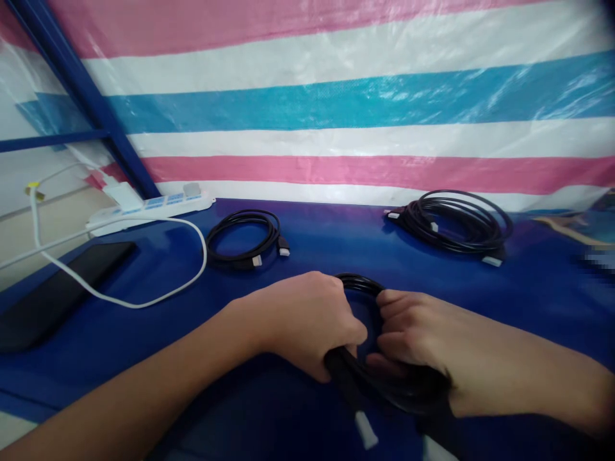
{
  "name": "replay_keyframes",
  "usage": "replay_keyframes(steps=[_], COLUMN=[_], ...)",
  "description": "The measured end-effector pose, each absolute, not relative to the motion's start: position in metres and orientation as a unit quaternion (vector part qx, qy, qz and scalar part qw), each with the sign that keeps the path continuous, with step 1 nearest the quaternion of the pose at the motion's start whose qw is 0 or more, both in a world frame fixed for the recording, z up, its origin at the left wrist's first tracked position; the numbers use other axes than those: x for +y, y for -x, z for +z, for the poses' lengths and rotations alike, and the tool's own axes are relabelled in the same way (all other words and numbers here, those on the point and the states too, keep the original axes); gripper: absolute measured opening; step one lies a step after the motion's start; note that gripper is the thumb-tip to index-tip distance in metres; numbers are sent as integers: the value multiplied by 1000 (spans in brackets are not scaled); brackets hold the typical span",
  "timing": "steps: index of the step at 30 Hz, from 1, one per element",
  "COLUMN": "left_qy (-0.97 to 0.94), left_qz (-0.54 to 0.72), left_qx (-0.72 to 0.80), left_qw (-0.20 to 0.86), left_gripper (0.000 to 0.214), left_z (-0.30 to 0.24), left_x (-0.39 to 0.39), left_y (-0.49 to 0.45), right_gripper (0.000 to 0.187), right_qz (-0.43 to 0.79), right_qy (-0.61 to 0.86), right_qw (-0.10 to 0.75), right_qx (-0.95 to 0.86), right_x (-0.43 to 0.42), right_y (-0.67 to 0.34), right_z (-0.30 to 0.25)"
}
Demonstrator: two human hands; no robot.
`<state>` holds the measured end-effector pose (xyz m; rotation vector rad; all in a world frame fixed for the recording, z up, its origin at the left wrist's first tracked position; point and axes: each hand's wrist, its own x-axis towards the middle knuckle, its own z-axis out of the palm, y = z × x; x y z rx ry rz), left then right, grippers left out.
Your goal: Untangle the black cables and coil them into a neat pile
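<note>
Both my hands grip one coiled black cable (358, 283) above the front of the blue tabletop. My left hand (307, 320) is closed around the left side of the loop, and a plug with a pale tip (366, 430) sticks out below it toward me. My right hand (418, 333) wraps the right side of the same coil with curled fingers. A second pale plug end, partly cut off, shows at the bottom edge below my right hand. Parts of the coil are hidden behind my fingers.
A small coiled black cable (243, 256) lies beyond my left hand, and a larger pile of coiled cables (456, 237) at the back right. A white power strip (168, 203), a looping white cord (144, 304) and a flat black object (72, 288) occupy the left. Striped sheeting (336, 102) hangs behind.
</note>
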<state>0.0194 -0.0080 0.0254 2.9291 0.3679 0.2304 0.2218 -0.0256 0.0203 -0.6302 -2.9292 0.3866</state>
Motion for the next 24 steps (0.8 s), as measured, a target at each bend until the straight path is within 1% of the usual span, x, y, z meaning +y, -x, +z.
replay_keyframes(steps=[2,4,8,11,16,19,21,24], left_qy=[-991,-991,-986,-985,-979,-965,-960,-971], left_qz=[74,73,67,87,158,209,230,207], left_qx=[109,101,103,119,120,132,132,118], left_qw=[15,-47,-109,-85,37,91,87,28], left_gripper=[13,16,25,23,20,16,16,17], left_z=[23,22,20,15,6,6,6,3], left_x=[-7,-5,2,9,10,4,1,1], left_y=[-19,-19,-18,-17,-19,-21,-22,-24], right_gripper=[19,18,19,21,17,15,19,24], right_qz=[86,47,-8,-1,57,108,132,111], right_qy=[195,187,190,223,273,257,245,246], right_qw=[40,38,49,61,56,93,106,102], right_qx=[-976,-980,-980,-973,-959,-956,-955,-957], right_x=[-22,-19,-16,-19,-29,-33,-35,-38], right_y=[-223,-225,-227,-225,-224,-223,-222,-218], right_z=[21,20,22,24,22,25,25,22])
